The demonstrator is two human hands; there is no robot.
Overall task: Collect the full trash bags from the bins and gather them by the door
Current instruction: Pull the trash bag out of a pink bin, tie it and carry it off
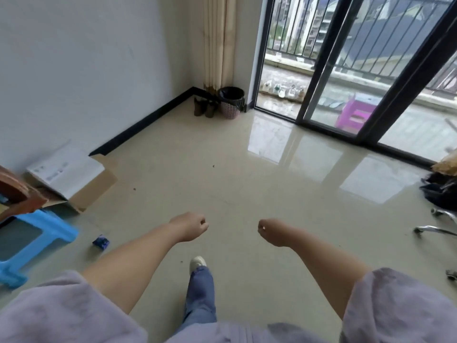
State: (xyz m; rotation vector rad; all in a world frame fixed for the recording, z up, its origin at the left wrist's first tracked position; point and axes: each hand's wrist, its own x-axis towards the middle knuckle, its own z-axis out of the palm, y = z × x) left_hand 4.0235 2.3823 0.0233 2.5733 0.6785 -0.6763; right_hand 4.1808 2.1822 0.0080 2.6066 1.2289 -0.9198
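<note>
1. Plainly, the floor [222, 169] is the biggest thing here: glossy pale tile, smooth enough to mirror the window light, with a few dark crumbs on it.
2. Glass sliding doors [346, 70] in dark frames fill the far right, a railed balcony beyond; whether these are the door the task means, I cannot tell.
3. White wall [86, 58], matte, edged by a black skirting.
4. Cardboard box [81, 191], flaps open, lies against the wall at left, just beside a blue plastic stool [37, 233].
5. Bin [231, 102], the task's thing, stands in the far corner between a beige curtain [218, 40] and the door frame: a round pink basket with latticed sides, lined with a thin black bag [231, 93] folded over the rim. How full it is cannot be seen from here.
6. Brown boots [204, 107] sit just left of the bin.
7. Left hand [191, 226] and right hand [272, 231] hang in front, well apart, each curled into a loose fist and holding nothing.
8. Step in hand, as I judge it: the walk toward the corner bin, with no bag collected. Next comes reaching the bin, gathering the bag's slack rim, and lifting it clear of the basket; thin film may snag on the lattice.
</note>
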